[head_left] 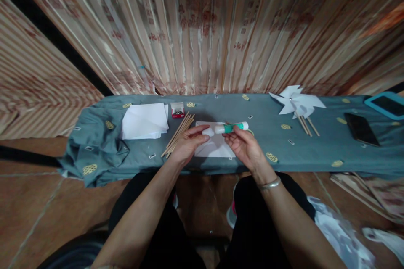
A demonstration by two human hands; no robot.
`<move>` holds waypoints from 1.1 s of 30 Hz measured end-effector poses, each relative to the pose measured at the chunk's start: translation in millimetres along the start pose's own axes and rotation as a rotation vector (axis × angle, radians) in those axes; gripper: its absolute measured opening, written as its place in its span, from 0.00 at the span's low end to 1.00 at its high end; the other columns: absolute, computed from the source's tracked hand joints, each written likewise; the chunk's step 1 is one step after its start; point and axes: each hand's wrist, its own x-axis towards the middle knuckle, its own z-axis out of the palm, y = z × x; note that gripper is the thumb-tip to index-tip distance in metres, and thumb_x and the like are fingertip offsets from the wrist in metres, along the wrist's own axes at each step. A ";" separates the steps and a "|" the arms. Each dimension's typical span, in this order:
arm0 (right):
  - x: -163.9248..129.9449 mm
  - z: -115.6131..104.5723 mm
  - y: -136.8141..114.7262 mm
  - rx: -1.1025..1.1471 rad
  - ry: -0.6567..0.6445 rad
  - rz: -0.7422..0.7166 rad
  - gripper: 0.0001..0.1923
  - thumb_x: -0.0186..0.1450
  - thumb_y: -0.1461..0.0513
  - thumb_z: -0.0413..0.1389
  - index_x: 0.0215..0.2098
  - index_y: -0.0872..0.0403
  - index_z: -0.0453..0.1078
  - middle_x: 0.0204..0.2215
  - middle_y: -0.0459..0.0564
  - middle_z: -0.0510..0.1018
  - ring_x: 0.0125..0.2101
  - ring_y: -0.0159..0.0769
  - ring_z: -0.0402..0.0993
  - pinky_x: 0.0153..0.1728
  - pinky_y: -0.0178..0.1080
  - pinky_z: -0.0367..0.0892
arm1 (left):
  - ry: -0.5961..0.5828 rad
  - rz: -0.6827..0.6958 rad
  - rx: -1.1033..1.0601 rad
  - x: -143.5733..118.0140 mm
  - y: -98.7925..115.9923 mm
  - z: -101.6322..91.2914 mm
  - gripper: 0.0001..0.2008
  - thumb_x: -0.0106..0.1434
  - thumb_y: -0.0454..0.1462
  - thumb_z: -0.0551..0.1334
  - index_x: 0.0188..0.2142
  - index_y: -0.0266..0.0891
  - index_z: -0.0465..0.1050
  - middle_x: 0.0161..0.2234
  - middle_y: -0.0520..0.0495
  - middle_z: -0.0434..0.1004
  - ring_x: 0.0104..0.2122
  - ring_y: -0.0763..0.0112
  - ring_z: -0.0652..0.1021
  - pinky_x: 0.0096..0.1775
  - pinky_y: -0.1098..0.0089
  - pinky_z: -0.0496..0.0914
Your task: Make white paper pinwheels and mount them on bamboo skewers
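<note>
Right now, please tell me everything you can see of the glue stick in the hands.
The white tube-shaped glue stick with a green label lies nearly level above a white paper sheet on the grey-blue cloth-covered bench. The right hand pinches its body. The left hand holds a small white cap just apart from the tube's left end, so it looks uncapped. It appears plastic.

Dim, warm indoor light. Soft shadow under both hands on the white sheet. Strong wide-angle bending toward edges; curtain beyond the hands smeared, floor corners murky.
</note>
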 end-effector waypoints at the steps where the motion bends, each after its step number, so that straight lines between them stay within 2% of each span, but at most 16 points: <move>1: -0.5 1.1 -0.7 0.007 -0.001 0.002 0.10 0.50 0.60 0.69 0.28 0.54 0.76 0.27 0.45 0.82 0.28 0.30 0.78 0.33 0.31 0.75 | 0.002 -0.003 0.002 -0.1 0.1 0.2 0.19 0.37 0.33 0.76 0.33 0.38 0.82 0.34 0.47 0.82 0.35 0.70 0.78 0.48 0.63 0.69; 5: -1.7 3.5 -2.1 0.026 0.003 0.002 0.09 0.49 0.61 0.69 0.27 0.53 0.75 0.25 0.44 0.82 0.27 0.30 0.78 0.33 0.32 0.75 | 0.019 0.007 -0.032 -0.6 -1.2 1.7 0.16 0.39 0.35 0.76 0.32 0.38 0.81 0.34 0.47 0.81 0.35 0.69 0.78 0.49 0.60 0.70; 9: -1.6 1.5 -1.1 0.027 0.002 -0.009 0.09 0.50 0.60 0.69 0.27 0.53 0.74 0.24 0.43 0.81 0.27 0.31 0.78 0.36 0.34 0.76 | -0.011 0.045 -0.070 -0.2 -3.1 2.8 0.17 0.45 0.36 0.73 0.37 0.42 0.81 0.39 0.49 0.80 0.36 0.71 0.78 0.51 0.58 0.69; 12: -1.3 -0.1 -0.1 0.016 -0.011 -0.008 0.09 0.51 0.60 0.69 0.27 0.53 0.75 0.24 0.43 0.81 0.27 0.31 0.78 0.36 0.33 0.76 | -0.014 0.045 -0.041 1.7 -4.1 2.4 0.16 0.47 0.37 0.72 0.38 0.42 0.80 0.39 0.49 0.80 0.39 0.70 0.77 0.51 0.61 0.67; 14: -1.2 -0.3 0.2 0.017 -0.015 0.002 0.08 0.51 0.60 0.68 0.27 0.53 0.75 0.25 0.44 0.82 0.27 0.30 0.78 0.35 0.33 0.76 | 0.028 0.047 -0.029 3.8 -4.9 2.1 0.15 0.46 0.38 0.72 0.37 0.42 0.80 0.38 0.49 0.80 0.40 0.70 0.76 0.49 0.65 0.66; 19: -1.3 2.0 0.7 0.029 -0.015 0.005 0.08 0.50 0.61 0.69 0.27 0.54 0.76 0.25 0.44 0.82 0.27 0.30 0.78 0.33 0.31 0.76 | 0.148 0.005 -0.155 7.9 -6.0 4.0 0.13 0.45 0.38 0.73 0.31 0.39 0.78 0.29 0.52 0.78 0.31 0.75 0.76 0.42 0.71 0.67; 22: -1.6 4.0 1.8 0.030 -0.016 -0.001 0.10 0.49 0.61 0.70 0.28 0.54 0.76 0.26 0.44 0.82 0.28 0.29 0.79 0.34 0.30 0.76 | 0.121 -0.038 -0.230 6.3 -4.9 7.5 0.11 0.46 0.36 0.72 0.30 0.38 0.77 0.29 0.52 0.79 0.31 0.76 0.77 0.44 0.70 0.69; 25: -1.9 5.4 2.9 0.038 -0.009 0.012 0.11 0.49 0.62 0.70 0.29 0.56 0.77 0.28 0.46 0.83 0.29 0.30 0.79 0.36 0.30 0.76 | 0.083 -0.052 -0.276 3.6 -3.1 10.7 0.11 0.48 0.32 0.70 0.34 0.39 0.77 0.32 0.52 0.80 0.35 0.74 0.78 0.49 0.67 0.70; 33: -1.0 7.4 3.2 0.068 -0.002 0.002 0.11 0.47 0.62 0.71 0.27 0.55 0.77 0.27 0.44 0.83 0.28 0.28 0.79 0.36 0.28 0.77 | 0.024 -0.059 -0.255 1.0 -3.5 10.9 0.10 0.50 0.29 0.68 0.35 0.36 0.78 0.37 0.48 0.81 0.41 0.69 0.79 0.55 0.63 0.67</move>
